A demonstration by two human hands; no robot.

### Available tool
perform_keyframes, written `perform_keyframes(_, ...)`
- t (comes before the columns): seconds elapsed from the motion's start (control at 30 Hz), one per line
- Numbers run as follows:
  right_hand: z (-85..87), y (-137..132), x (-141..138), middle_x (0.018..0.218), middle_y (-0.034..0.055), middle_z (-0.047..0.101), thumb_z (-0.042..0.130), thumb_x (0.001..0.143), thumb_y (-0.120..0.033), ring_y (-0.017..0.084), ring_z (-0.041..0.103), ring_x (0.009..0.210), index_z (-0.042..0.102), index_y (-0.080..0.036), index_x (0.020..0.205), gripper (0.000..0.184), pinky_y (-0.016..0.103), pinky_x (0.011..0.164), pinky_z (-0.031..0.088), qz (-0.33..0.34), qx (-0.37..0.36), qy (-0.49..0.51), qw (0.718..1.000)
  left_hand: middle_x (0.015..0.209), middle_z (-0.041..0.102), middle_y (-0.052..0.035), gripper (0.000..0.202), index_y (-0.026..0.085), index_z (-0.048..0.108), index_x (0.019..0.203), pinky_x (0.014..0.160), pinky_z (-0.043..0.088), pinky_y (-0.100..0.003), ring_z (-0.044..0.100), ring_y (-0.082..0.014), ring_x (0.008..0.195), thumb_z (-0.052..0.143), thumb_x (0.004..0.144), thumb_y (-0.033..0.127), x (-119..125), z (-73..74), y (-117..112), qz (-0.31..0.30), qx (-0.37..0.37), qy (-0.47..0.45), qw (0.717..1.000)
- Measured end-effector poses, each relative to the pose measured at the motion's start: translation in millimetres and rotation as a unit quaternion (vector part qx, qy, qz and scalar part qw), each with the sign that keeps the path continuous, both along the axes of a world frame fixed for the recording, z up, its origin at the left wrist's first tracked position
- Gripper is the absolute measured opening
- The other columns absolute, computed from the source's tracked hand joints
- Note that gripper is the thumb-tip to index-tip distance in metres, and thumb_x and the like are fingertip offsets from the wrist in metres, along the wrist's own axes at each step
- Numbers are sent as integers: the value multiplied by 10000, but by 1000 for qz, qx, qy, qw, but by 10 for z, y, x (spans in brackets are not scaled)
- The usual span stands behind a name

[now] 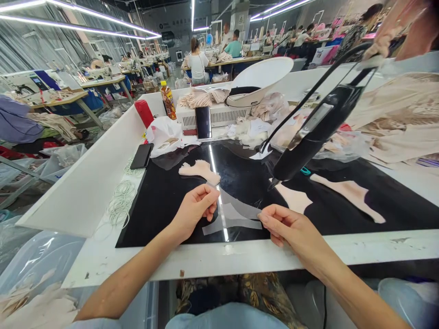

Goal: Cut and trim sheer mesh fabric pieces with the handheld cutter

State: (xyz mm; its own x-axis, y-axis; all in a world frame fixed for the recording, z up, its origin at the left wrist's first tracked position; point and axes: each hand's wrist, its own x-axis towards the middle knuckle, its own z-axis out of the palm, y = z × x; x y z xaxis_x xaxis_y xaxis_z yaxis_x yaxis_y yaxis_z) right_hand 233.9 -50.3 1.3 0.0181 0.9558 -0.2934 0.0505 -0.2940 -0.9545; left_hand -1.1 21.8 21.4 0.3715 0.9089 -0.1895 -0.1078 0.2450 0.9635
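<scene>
The left hand (197,205) is pinching one end of a clear strip (236,214) with its fingers curled in tight. The right hand (288,226) is pinching the other end, so both hands are closed on the strip and are sitting apart from each other. The strip is hanging just over the near edge of a shiny black mat (164,201), right in front of the person. The mat is lying on a white table (240,256). A small pink piece (199,170) is lying on the mat just past the left hand. Two more pink pieces (350,194) are lying on the mat past the right hand. A big black tool (322,128) is hanging above them, tilted down toward the mat. White rings (120,201) are lying in a heap beside the left edge of the mat. A dark phone (141,156) is lying near the mat's far left corner. Farther back, a white box (219,116) is standing with a bottle (168,99) near it. Other people are sitting at tables far behind.
</scene>
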Motion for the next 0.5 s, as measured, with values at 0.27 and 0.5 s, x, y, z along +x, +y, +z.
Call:
perform_keyframes(0.27, 13, 4, 3, 548, -77, 352, 808, 716, -550, 33, 227, 498, 557, -178, 671, 451, 211, 455, 175, 16, -58, 150, 987, 659, 424, 59, 453, 175, 485, 686, 450, 340, -149, 397, -45, 548, 823, 750, 470, 34, 12, 0, 17, -44, -53, 997)
perform_keyframes(0.5, 13, -22, -27, 551, -72, 359, 797, 728, -553, 31, 212, 500, 523, -175, 661, 472, 218, 465, 135, 34, -70, 175, 982, 720, 442, 58, 446, 173, 476, 737, 443, 340, -123, 419, -30, 566, 845, 734, 423, 30, -18, 31, 22, -89, -94, 991)
